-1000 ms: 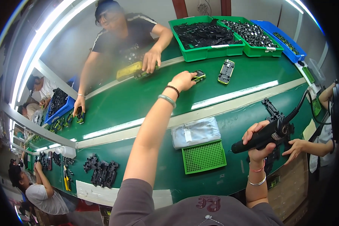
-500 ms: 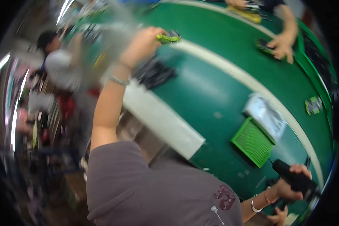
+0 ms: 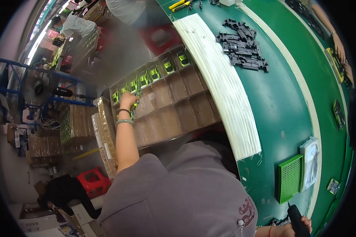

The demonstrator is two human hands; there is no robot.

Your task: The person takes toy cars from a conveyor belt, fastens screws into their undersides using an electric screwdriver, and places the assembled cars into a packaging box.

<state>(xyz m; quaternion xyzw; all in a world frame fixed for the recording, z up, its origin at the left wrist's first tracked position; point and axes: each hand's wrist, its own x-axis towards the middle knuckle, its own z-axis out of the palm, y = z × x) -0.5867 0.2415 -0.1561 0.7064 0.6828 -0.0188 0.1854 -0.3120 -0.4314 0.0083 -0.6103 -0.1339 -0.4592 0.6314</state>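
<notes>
My left hand (image 3: 128,99) reaches out to my left over a clear compartment tray (image 3: 186,114) beside the table. Its fingers are closed on a small yellow-green toy car (image 3: 137,93) at the tray's far row. That row holds several more yellow-green cars (image 3: 168,65); the nearer compartments show nothing inside. My right hand (image 3: 302,226) sits low at the bottom right edge, gripping a black electric screwdriver (image 3: 296,219) over the green table (image 3: 281,98).
A white foam strip (image 3: 221,79) lines the table edge. On the table lie a pile of black parts (image 3: 243,45), a green grid tray (image 3: 289,178) and a plastic bag (image 3: 310,160). Another person's hand (image 3: 339,47) works opposite. Cardboard stacks (image 3: 73,126) and a red stool (image 3: 93,181) stand on the floor.
My view swung left from the table to the side tray. My left hand carried the small car from the far table side down to the tray. The right hand kept the screwdriver.
</notes>
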